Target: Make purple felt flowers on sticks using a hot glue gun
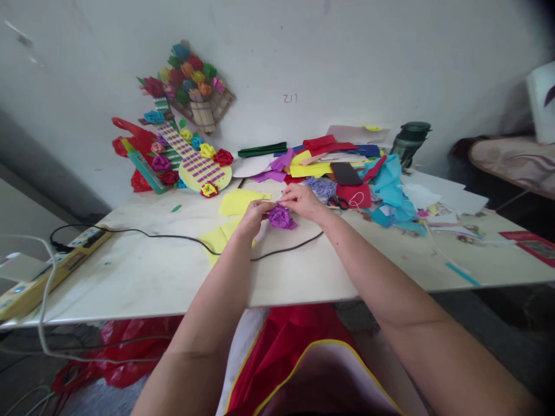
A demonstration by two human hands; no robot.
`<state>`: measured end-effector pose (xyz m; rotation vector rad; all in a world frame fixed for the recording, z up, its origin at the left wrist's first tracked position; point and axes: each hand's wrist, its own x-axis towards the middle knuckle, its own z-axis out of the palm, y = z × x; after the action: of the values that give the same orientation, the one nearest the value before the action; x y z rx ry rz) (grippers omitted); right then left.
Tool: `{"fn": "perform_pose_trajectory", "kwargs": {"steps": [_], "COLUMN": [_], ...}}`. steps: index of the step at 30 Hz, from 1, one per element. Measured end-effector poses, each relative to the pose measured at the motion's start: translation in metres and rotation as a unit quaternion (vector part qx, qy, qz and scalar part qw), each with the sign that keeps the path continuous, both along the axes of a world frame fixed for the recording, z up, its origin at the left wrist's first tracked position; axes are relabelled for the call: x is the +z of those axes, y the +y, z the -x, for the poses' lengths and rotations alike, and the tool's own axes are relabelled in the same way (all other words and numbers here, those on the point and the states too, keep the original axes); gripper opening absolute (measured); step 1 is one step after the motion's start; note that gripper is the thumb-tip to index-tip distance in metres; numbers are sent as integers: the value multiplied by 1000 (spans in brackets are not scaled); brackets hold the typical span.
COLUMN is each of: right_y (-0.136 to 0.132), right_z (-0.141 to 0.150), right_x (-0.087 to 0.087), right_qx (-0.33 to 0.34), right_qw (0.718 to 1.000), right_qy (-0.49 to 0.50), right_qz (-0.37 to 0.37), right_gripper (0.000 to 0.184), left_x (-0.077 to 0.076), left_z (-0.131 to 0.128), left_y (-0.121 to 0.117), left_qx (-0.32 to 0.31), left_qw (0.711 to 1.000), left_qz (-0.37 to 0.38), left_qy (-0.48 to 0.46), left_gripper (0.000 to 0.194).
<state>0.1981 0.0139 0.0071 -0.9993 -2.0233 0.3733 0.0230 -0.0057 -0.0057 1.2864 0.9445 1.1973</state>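
A purple paper flower point(280, 217) lies on the white table point(143, 271) between both of my hands. My left hand point(254, 216) is closed at the flower's left side, fingers pinched on it. My right hand point(302, 200) is closed too, fingertips pinching the flower's upper edge together with a thin pale stick that runs leftward. Yellow paper sheets point(237, 203) lie under and behind my hands.
A black cable point(173, 236) crosses the table to a yellow power strip point(52, 267) at left. A heap of coloured paper point(347, 162), black scissors point(339, 202), a dark phone point(346, 173) and a green bottle point(409, 141) sit behind. A paper-flower guitar point(191, 159) leans on the wall.
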Motion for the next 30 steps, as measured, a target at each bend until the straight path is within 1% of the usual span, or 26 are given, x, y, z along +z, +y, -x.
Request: {"fn": "perform_pose_trajectory", "kwargs": {"steps": [4, 8, 13, 17, 20, 24, 30], "right_y": [1, 1, 1, 0, -3, -3, 2], "right_z": [2, 4, 3, 1, -1, -6, -11], "right_x": [-2, -3, -3, -3, -2, 1, 1], "right_qx": [14, 23, 31, 64, 81, 83, 71], "right_qw": [998, 996, 995, 993, 991, 993, 996], "right_qy": [44, 74, 83, 87, 79, 43, -39], "right_qz": [29, 41, 41, 50, 64, 71, 40], "right_gripper": [8, 8, 8, 7, 12, 17, 21], "left_x": [-4, -5, -1, 2, 3, 5, 6], "left_z": [1, 1, 1, 0, 0, 1, 5], "left_y": [2, 3, 0, -2, -2, -2, -1], "left_qx": [7, -15, -21, -14, -11, -16, -21], "left_qw": [1000, 999, 999, 999, 999, 999, 1000], "left_qz": [-13, -35, -41, -38, -31, -19, 3], "left_qy": [-3, 12, 21, 20, 22, 23, 21], "left_gripper": [31, 40, 39, 37, 34, 33, 28]}}
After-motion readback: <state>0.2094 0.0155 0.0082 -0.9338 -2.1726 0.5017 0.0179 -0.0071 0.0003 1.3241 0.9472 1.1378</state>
